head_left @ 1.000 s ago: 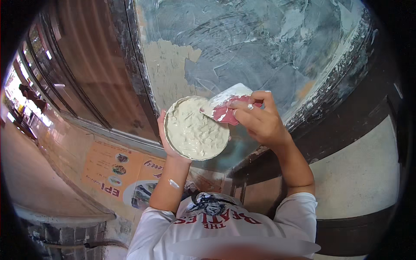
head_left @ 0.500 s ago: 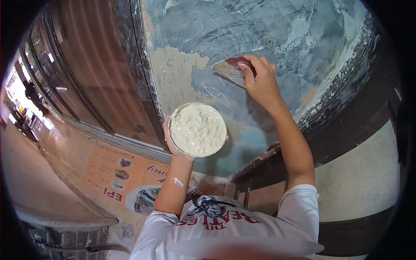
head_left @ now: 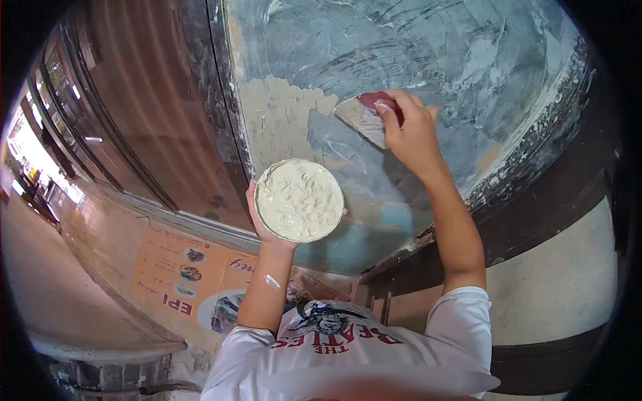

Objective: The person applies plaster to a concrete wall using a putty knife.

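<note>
My left hand (head_left: 257, 212) is wrapped round the side of a round tub of off-white putty (head_left: 300, 200), its lumpy surface facing up. In my right hand (head_left: 413, 127) is a putty knife with a dark red grip (head_left: 376, 101). Its wide blade (head_left: 362, 122) is smeared with putty and lies at or very close to the blue-grey wall panel (head_left: 401, 47); exact contact cannot be told. Left of the blade a rough-edged patch of beige putty (head_left: 277, 120) covers part of the panel. A white smear marks my left forearm.
Dark wooden framing with glass (head_left: 147, 100) runs along the left. A putty-splashed dark frame (head_left: 528, 140) borders the panel on the right. An orange printed banner (head_left: 167, 267) lies on the floor at lower left, near a curved ledge (head_left: 107, 347).
The panel and its putty patch sit slightly lower and further right in view. My right hand and the putty knife keep nearly the same place over the panel. The tub stays held in my left hand.
</note>
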A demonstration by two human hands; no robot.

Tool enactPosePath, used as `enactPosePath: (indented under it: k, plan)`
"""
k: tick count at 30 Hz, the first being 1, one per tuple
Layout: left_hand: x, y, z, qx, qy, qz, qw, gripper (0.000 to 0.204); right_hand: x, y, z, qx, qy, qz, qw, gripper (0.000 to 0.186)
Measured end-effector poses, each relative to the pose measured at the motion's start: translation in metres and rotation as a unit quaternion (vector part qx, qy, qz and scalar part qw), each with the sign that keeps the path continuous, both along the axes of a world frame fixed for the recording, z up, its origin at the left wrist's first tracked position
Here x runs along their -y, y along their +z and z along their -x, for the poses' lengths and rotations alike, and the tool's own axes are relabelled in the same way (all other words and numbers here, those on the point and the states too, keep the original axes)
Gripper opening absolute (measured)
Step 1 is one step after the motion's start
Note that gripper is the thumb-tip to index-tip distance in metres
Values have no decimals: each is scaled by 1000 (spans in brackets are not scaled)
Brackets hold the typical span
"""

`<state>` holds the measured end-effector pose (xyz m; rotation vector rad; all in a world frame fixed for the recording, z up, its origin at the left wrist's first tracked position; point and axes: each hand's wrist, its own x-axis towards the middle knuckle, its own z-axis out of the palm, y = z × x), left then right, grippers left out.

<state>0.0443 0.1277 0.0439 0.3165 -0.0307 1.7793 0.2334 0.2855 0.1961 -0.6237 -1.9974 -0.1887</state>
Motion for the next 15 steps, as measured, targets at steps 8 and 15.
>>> enactPosePath:
  k: [8,15]
  plan:
    - [-5,-3,12,28,-1,27,999,80,4,9,5,6,-24,19,1000,19]
    - [-4,-2,18,-4,-22,-15,1000,78,8,2,11,39,-63,-18,997,16]
